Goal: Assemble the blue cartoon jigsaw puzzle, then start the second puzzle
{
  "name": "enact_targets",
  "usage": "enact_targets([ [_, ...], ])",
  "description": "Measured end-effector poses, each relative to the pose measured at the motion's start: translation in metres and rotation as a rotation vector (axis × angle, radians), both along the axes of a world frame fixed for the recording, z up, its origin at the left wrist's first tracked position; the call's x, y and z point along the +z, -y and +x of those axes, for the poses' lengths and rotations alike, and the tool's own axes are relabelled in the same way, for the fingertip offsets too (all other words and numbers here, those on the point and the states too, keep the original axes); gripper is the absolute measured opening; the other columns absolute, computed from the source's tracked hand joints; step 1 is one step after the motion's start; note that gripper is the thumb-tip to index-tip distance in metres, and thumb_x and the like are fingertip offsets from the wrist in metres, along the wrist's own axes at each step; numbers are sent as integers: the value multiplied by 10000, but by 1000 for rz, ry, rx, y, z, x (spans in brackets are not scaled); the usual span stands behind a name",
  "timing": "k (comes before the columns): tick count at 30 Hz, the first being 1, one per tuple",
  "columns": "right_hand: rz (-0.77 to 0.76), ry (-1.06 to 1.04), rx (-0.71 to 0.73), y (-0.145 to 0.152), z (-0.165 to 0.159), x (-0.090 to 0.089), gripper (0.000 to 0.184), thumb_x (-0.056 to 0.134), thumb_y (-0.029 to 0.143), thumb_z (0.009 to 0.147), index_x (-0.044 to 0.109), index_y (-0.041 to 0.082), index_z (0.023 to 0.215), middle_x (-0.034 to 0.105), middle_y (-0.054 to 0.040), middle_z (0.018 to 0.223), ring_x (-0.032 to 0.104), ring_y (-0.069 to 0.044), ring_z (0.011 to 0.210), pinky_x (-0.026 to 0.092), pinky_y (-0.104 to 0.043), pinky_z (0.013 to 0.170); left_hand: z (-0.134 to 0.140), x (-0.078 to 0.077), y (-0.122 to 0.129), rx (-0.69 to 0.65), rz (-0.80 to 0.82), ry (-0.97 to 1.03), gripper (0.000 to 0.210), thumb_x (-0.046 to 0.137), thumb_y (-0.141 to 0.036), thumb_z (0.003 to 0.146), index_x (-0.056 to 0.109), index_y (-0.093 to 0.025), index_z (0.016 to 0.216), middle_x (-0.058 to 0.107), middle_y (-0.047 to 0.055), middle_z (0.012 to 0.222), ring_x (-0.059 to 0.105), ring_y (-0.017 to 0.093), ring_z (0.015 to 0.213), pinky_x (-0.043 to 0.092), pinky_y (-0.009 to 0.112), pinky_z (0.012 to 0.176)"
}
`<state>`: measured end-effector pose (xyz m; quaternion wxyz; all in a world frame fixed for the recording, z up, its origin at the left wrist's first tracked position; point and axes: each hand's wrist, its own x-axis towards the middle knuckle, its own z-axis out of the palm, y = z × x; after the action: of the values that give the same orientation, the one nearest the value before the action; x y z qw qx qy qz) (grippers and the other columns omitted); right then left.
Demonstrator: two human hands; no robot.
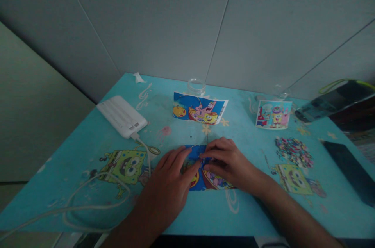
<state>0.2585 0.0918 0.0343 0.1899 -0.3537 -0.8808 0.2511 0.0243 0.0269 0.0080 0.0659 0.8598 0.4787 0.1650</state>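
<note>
A blue jigsaw puzzle (202, 185) with cartoon figures lies flat on the table between my hands, its upper and middle parts partly covered by my fingers. My left hand (172, 177) rests on its left side, fingers stretched out and the thumb reaching to its middle. From the right, my right hand (227, 162) bends over the puzzle with thumb and fingers pinched together at its upper middle. Whatever sits between those fingertips is too small and hidden to make out. Behind the puzzle stands a picture card (200, 109) with a similar blue cartoon scene.
Tiny colourful pieces (294, 152) are heaped at right, near a second picture card (274, 115). A dark flat object (350, 172) and a bottle (336, 99) lie farther right. At left is a white power bank (121, 117) with a looping cable (96, 207). A clear round container (196, 86) stands behind.
</note>
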Motion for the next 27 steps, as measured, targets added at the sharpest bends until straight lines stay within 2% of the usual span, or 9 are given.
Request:
enact_targets([
  [6,24,-5,-39,-2,2,-2,105,663,309,961,748,260,998,668,-53,1085,599,-219,1035,427,-406,915,0,-1,0,2,8,4,572,568,-35,866,565,-265,1390,479,130,1446,469,321,1338,472,559,1080],
  [11,24,-8,-88,-5,4,-6,152,579,288,1012,717,227,994,688,-48,1019,604,-198,959,419,-385,878,1,-2,0,2,21,9,561,576,-38,867,579,-271,1377,481,130,1443,468,322,1342,478,560,1074],
  [18,87,79,-130,-6,-2,-9,133,619,303,990,728,232,962,693,-45,995,600,-210,945,404,-391,860,0,-4,1,6,20,-4,572,576,-38,874,567,-269,1398,468,139,1460,460,328,1354,468,554,1087],
  [27,128,90,-163,-2,-7,-9,125,638,310,977,741,241,987,694,-49,993,600,-215,932,413,-382,845,2,-1,0,8,72,31,531,584,-36,866,610,-256,1349,509,147,1428,493,335,1325,501,578,1046],
])
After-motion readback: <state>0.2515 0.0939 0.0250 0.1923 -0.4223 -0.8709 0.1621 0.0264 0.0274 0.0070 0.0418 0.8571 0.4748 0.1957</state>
